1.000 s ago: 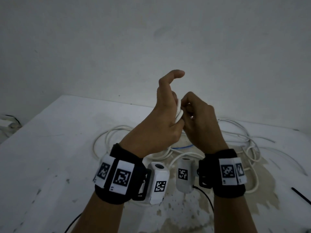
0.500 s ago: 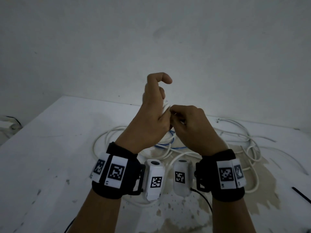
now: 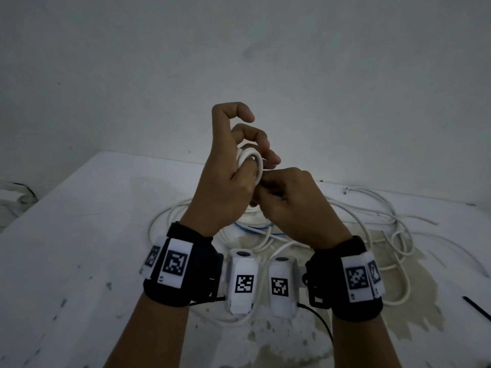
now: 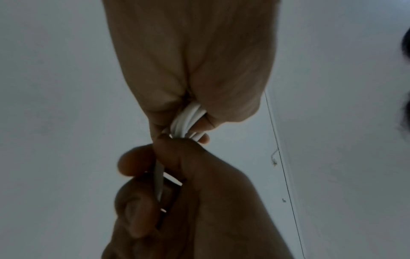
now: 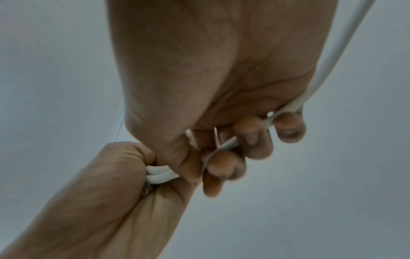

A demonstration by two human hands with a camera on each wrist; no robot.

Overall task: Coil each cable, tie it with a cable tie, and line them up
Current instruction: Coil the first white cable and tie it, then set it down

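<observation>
Both forearms are raised above the table, wrists side by side, each wrapped in a black band. The left hand (image 3: 225,179) is held upright, thumb and lower fingers clamped on a white coil (image 3: 249,162), index finger hooked free above. The right hand (image 3: 289,200) is curled, its fingertips (image 5: 224,164) pinching a strand against the left.

My left hand (image 3: 223,181) and right hand (image 3: 289,205) touching, raised above the table (image 3: 66,248), coiled cable (image 3: 251,162) between them, loose cables (image 3: 372,221) on the table beneath and right, cable tie (image 3: 477,308) far right.
</observation>
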